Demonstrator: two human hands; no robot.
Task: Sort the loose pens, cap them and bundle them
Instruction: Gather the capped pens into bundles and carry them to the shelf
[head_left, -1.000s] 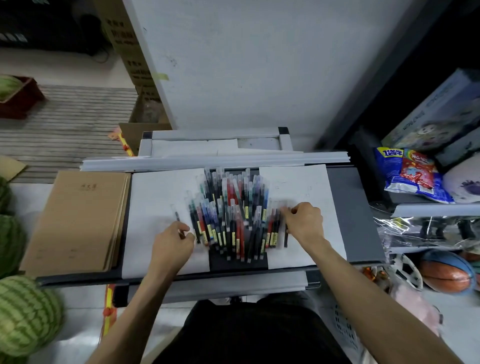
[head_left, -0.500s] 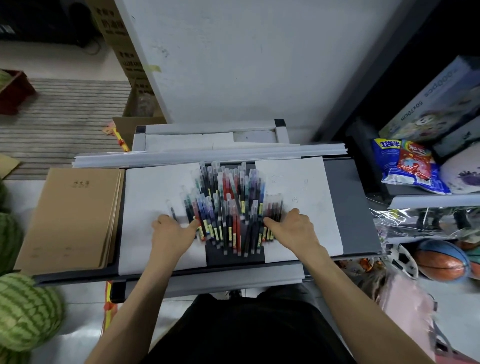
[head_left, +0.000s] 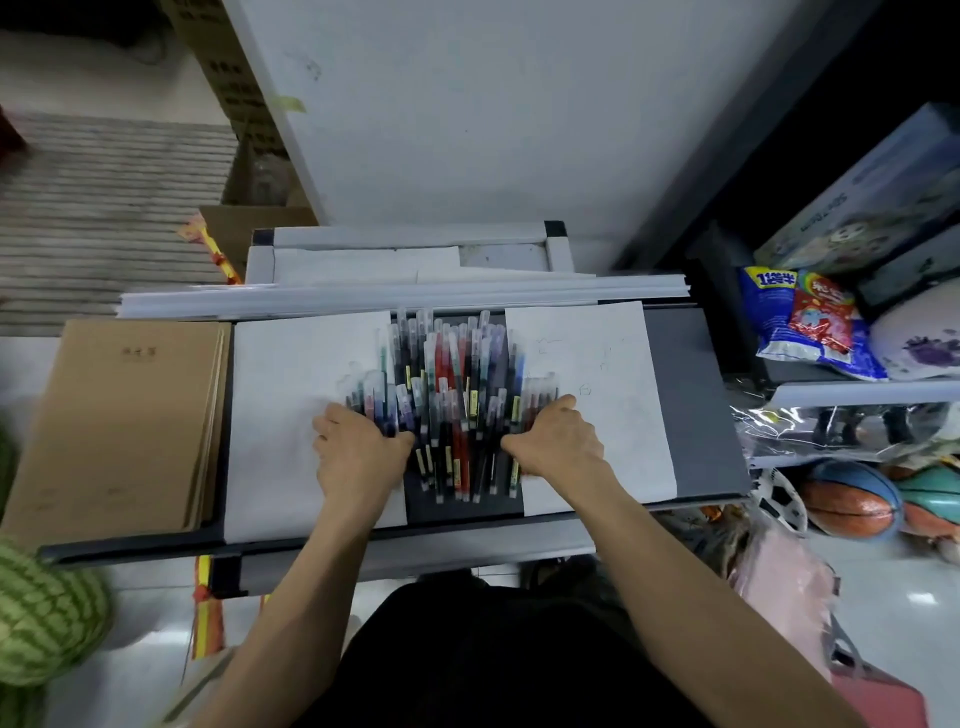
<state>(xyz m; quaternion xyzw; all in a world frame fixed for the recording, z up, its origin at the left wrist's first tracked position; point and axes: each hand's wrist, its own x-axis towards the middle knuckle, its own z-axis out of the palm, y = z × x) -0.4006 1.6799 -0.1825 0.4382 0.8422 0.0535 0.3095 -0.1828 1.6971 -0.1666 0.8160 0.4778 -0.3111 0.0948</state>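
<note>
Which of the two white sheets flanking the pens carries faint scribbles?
The right sheet, under the right hand gripping the pens; the left sheet looks blank.

- A grey table (head_left: 696, 395) is standing across the middle of the view.
- A stack of brown notebooks (head_left: 114, 415) is lying on the table's left end.
- A white sheet (head_left: 291, 374) is lying on the table just beside the notebooks, and a second white sheet (head_left: 613, 364) is lying toward the table's right end.
- A long white paper stack (head_left: 311, 301) is stretching along the table's far edge.
- A striped watermelon (head_left: 41, 618) is sitting off the table's near left corner.
- A blue and red snack bag (head_left: 800, 322) is resting to the table's right.
- A basketball (head_left: 847, 501) is sitting below the table's right end.
- A cardboard box (head_left: 244, 228) is standing beyond the table's far left corner.
</note>
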